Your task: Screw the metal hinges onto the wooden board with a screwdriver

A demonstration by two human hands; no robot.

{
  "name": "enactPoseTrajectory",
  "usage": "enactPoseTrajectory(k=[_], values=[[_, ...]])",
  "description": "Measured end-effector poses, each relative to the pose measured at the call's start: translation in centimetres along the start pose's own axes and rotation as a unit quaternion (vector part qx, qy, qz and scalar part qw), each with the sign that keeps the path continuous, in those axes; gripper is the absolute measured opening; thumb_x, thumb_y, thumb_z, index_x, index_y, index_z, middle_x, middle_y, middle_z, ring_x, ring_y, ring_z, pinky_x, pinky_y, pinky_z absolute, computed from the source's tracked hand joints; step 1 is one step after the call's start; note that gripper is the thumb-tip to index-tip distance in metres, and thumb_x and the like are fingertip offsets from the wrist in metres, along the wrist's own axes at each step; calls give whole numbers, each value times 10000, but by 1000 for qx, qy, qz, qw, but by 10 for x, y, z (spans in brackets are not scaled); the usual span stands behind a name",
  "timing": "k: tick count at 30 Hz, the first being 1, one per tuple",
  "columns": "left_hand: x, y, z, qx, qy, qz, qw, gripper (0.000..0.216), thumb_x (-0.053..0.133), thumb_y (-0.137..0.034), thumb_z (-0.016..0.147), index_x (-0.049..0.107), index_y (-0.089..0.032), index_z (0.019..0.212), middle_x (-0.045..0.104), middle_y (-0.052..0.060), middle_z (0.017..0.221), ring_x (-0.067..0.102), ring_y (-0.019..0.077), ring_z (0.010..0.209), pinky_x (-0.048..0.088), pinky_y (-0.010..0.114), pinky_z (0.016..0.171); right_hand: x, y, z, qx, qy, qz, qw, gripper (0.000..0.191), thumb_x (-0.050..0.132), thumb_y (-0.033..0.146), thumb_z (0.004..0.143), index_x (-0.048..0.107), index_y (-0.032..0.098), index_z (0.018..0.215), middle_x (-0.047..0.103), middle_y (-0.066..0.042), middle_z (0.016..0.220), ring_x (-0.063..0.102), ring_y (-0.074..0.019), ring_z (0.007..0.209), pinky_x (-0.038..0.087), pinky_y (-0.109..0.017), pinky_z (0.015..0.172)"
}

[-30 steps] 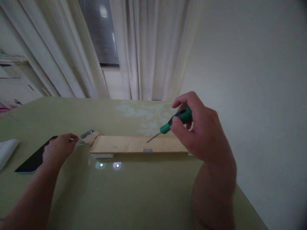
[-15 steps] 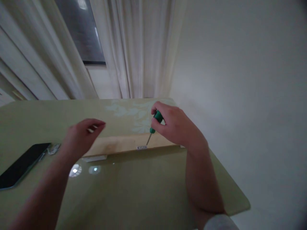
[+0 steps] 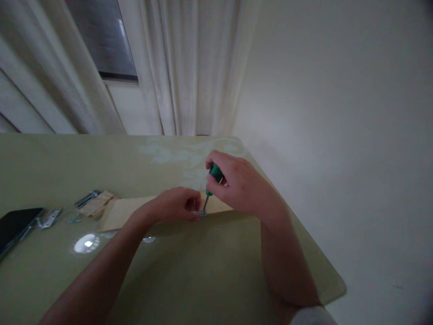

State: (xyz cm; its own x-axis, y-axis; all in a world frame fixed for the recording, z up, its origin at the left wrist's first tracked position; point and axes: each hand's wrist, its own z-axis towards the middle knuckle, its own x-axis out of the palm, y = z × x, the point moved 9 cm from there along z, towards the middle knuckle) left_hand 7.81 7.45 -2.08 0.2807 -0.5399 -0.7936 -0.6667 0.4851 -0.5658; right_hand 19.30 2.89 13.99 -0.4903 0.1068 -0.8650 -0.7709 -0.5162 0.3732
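My right hand (image 3: 237, 183) is wrapped around the green handle of a screwdriver (image 3: 215, 174). Its shaft slants down, and the tip meets a small metal plate (image 3: 202, 213) at the near edge of a pale wooden board (image 3: 126, 208). At the left end of that plate, the thumb and fingers of my left hand (image 3: 174, 204) are closed, pinching it at the board's edge. The fingers partly cover the plate, so any screw in it is too small to make out. The left hand and forearm also hide part of the board's middle.
The board lies on a glossy greenish table (image 3: 189, 271). Left of it are a torn brown packet (image 3: 96, 205), metal strips (image 3: 87, 198), a loose metal plate (image 3: 51, 218) and a dark phone (image 3: 16, 225). A wall (image 3: 338, 135) runs along the right; curtains (image 3: 182, 67) hang behind.
My left hand has moved right, from above the board's left part to the metal plate. The screwdriver in my right hand has shifted slightly left and down. The view has turned a little.
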Motion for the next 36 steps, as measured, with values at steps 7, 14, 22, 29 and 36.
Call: enactPoseTrajectory(k=[7, 14, 22, 29, 36], values=[[-4, -10, -2, -17, 8, 31, 999, 212, 705, -364, 768, 724, -242, 940, 707, -21, 863, 597, 172, 759, 310, 291, 636, 0, 0, -1, 12, -3, -17, 1000, 129, 572, 191, 958, 589, 207, 1085, 643, -9, 938, 551, -163, 793, 380, -304, 752], [-3, -7, -1, -17, 10, 38, 999, 241, 720, -380, 766, 730, -243, 965, 713, -18, 878, 616, 180, 783, 311, 289, 638, -8, -1, -8, 19, -4, -11, 1000, 165, 591, 192, 953, 590, 212, 1117, 658, 6, 903, 537, -144, 733, 373, -287, 716], [-5, -12, -2, -20, 1, 56, 998, 206, 719, -364, 763, 694, -233, 921, 711, -18, 869, 606, 178, 763, 301, 297, 625, 2, -2, -3, 43, 7, -75, 996, 92, 604, 305, 1005, 602, 220, 1039, 694, -24, 890, 591, -178, 770, 347, -309, 694], [-2, -10, -1, -18, -4, 73, 997, 206, 701, -397, 785, 681, -230, 904, 705, -5, 870, 587, 183, 748, 293, 307, 624, 9, 10, -1, 33, 41, -130, 990, 214, 479, 366, 1116, 648, 238, 1089, 708, -30, 855, 618, -201, 782, 328, -320, 688], [1, -10, 0, -22, -2, 96, 995, 187, 673, -349, 764, 653, -227, 905, 692, 0, 870, 556, 179, 725, 285, 313, 632, 7, 16, -2, -68, 54, 9, 996, 133, 496, 250, 1107, 617, 200, 1083, 704, -45, 1019, 607, -193, 976, 414, -314, 900]])
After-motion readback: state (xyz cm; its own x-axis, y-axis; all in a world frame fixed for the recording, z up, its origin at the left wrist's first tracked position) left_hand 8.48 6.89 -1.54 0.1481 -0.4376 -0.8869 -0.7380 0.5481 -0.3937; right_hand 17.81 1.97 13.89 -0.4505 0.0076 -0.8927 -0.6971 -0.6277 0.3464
